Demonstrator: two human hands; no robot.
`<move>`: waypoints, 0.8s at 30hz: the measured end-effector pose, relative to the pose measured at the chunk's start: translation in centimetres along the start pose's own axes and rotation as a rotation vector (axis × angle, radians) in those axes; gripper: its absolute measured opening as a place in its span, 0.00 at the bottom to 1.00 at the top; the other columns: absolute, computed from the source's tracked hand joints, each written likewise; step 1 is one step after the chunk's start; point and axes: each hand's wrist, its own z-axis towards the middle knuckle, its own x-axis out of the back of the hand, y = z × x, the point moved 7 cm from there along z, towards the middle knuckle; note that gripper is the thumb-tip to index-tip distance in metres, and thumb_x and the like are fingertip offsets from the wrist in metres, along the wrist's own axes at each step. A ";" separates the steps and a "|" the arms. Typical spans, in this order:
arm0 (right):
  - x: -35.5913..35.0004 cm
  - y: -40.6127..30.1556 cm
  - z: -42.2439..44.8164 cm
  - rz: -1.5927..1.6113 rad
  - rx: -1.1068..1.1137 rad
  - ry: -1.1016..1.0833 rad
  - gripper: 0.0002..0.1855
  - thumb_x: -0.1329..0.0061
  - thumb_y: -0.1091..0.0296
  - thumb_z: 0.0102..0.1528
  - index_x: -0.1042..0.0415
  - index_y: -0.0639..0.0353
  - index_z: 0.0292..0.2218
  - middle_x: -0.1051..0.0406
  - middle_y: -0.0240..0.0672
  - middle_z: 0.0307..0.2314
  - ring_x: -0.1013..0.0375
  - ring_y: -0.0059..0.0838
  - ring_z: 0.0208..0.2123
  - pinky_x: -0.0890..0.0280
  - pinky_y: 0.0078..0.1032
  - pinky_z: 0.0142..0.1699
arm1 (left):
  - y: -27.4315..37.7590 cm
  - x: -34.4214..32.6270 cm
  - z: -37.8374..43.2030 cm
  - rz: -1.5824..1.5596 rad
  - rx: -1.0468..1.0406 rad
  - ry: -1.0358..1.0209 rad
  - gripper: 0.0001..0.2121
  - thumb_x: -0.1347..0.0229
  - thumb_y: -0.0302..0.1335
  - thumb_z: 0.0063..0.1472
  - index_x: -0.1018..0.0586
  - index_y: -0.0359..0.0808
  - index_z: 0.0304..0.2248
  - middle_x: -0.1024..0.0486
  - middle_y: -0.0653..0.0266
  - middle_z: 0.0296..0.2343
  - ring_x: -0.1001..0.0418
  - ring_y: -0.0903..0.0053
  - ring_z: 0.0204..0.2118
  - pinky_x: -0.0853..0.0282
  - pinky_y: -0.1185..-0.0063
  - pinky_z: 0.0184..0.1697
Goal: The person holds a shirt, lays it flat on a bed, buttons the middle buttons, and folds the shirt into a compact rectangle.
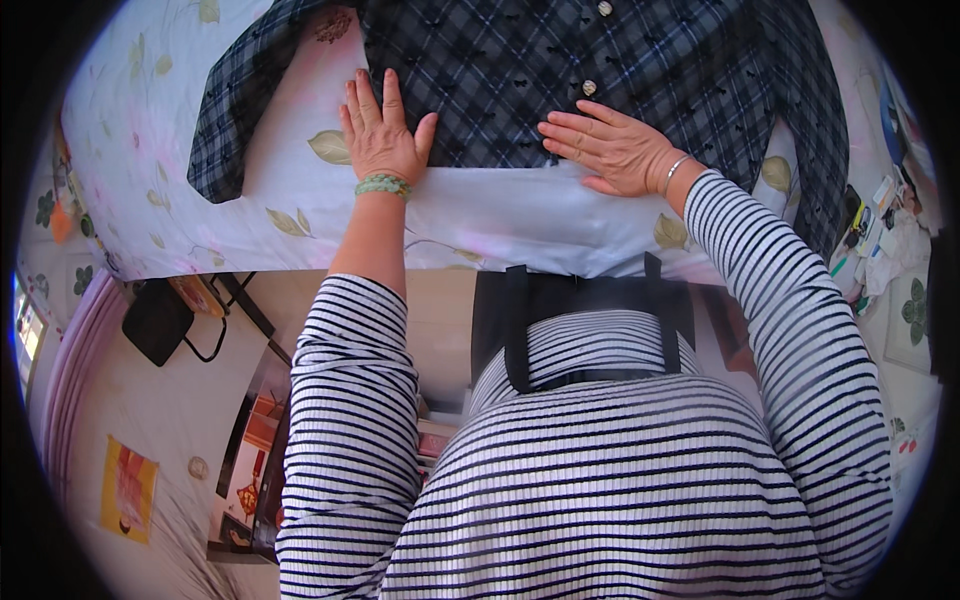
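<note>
A dark plaid shirt (480,82) lies spread over a flower-printed bedsheet (495,206), its lower hem towards me and two round buttons (589,88) showing down its front. One sleeve (225,135) stretches out to the left; the other (814,172) hangs down on the right. My left hand (385,139) rests palm down at the hem's left corner, partly on the sheet, with its fingers spread. Flat across the hem on the right is my right hand (611,146), fingers extended and thumb on the sheet. Neither hand grips anything.
The bed's near edge (442,270) runs just in front of my body. A black chair (159,321) stands below on the left, near a purple curtain (79,375). Assorted small items and crumpled plastic (896,247) lie beyond the bed's right side.
</note>
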 end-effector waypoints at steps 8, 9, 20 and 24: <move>-0.9 -0.1 0.2 0.034 -0.006 -0.058 0.35 0.58 0.49 0.50 0.50 0.46 0.57 0.58 0.27 0.58 0.62 0.25 0.61 0.70 0.31 0.63 | -0.5 0.0 -0.4 -0.015 -0.024 -0.042 0.34 0.53 0.46 0.52 0.45 0.38 0.56 0.54 0.48 0.56 0.58 0.57 0.60 0.67 0.63 0.60; -0.7 -0.1 0.3 0.031 -0.007 -0.052 0.35 0.57 0.50 0.50 0.50 0.46 0.57 0.58 0.27 0.58 0.62 0.25 0.61 0.69 0.32 0.63 | -0.5 0.1 -0.3 -0.011 -0.022 -0.051 0.34 0.53 0.46 0.52 0.45 0.38 0.56 0.54 0.48 0.56 0.58 0.57 0.60 0.67 0.63 0.60; -0.3 -0.2 0.4 -0.001 0.001 0.010 0.30 0.55 0.52 0.50 0.44 0.45 0.53 0.56 0.29 0.57 0.61 0.26 0.60 0.68 0.31 0.64 | -0.7 0.2 -0.3 0.012 -0.043 0.007 0.34 0.52 0.42 0.53 0.47 0.39 0.56 0.53 0.49 0.56 0.58 0.57 0.59 0.66 0.63 0.59; -0.4 0.0 0.0 -0.037 -0.009 0.091 0.28 0.54 0.53 0.49 0.41 0.46 0.51 0.54 0.30 0.57 0.60 0.26 0.60 0.68 0.31 0.63 | 0.8 1.1 -0.1 0.195 0.038 0.003 0.33 0.51 0.42 0.52 0.45 0.39 0.56 0.51 0.47 0.55 0.55 0.55 0.58 0.63 0.58 0.58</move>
